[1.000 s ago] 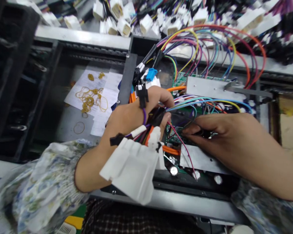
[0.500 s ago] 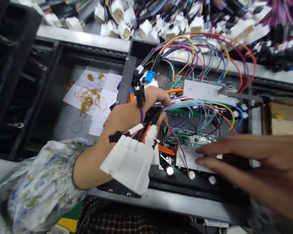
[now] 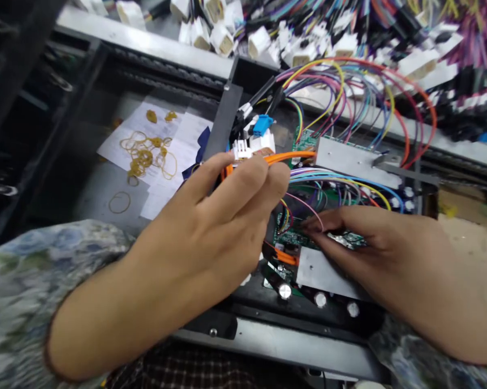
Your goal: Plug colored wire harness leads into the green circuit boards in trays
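Note:
My left hand (image 3: pixel 211 232) is closed over a bundle of wires; orange wires (image 3: pixel 292 156) come out past its fingertips, beside a white connector (image 3: pixel 243 148) and a blue connector (image 3: pixel 262 124). My right hand (image 3: pixel 373 243) lies on the green circuit board (image 3: pixel 287 236), fingertips pinched where a thin pink wire (image 3: pixel 304 204) ends. What sits between those fingertips is hidden. Coloured wires (image 3: pixel 348 183) arc over the board, between an upper metal plate (image 3: pixel 348 159) and a lower one (image 3: pixel 320 273).
Yellow rubber bands (image 3: pixel 146 156) lie on paper sheets (image 3: pixel 174 162) at the left. A heap of white connectors and coloured harnesses (image 3: pixel 267 38) fills the back. The board sits in a black frame (image 3: pixel 222 124) above a metal rail (image 3: pixel 292 346). Cardboard (image 3: pixel 470 237) is at the right.
My left hand has turned over the bundle, hiding the big white connector block. My right hand pulled back from the board, then returned to it and pinched at the pink wire's end.

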`<state>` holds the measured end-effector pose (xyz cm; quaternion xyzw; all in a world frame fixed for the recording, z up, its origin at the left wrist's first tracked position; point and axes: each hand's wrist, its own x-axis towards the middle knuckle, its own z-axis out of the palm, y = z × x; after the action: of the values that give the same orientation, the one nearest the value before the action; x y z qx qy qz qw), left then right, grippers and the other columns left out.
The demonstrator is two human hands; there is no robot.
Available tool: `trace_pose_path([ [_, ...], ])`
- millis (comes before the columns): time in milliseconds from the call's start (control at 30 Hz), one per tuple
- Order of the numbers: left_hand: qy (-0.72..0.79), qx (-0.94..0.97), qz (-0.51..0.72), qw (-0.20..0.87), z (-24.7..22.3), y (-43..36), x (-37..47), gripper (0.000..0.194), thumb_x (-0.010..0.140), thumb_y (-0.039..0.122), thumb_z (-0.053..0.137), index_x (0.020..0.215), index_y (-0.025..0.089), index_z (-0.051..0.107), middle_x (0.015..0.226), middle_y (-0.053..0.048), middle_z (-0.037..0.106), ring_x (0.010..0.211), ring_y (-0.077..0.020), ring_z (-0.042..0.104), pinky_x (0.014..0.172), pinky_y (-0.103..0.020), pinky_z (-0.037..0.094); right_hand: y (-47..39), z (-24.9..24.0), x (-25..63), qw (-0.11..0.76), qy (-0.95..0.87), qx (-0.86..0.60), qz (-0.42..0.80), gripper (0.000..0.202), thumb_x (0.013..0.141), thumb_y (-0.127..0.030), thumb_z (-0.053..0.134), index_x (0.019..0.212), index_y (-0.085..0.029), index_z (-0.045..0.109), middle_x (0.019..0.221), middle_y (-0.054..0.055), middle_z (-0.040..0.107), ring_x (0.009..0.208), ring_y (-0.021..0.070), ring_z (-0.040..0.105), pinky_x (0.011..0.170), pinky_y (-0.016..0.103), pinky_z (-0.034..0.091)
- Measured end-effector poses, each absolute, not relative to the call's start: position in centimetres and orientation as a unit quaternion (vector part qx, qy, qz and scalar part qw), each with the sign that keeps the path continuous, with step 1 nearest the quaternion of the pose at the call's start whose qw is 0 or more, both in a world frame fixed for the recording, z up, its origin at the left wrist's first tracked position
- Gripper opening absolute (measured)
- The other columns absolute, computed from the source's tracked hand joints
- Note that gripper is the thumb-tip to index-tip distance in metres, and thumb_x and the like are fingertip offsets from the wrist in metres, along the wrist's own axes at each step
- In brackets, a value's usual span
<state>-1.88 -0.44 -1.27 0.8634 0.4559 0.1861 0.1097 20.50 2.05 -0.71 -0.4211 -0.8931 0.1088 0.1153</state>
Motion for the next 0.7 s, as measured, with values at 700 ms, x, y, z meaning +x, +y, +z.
trace_pose_path([
  [700,0.488,0.777,0.336,0.211,-2.8,-1.1,-2.4,0.092,0.072,0.06,0.07,0.146,0.024,0.029,0.146,-0.011,0.039,0.143,-0.0335,0.026,0.122,-0.055,0.015,-1.0,2.9,21.9,0.109,-0.892,-0.437,0.032,0.027,0.097,-0.038,0.044,0.095,-0.02,0.064,0.08,0.0,0.071,0.065,0.0108,0.064,0.059,0.024,0.048],
])
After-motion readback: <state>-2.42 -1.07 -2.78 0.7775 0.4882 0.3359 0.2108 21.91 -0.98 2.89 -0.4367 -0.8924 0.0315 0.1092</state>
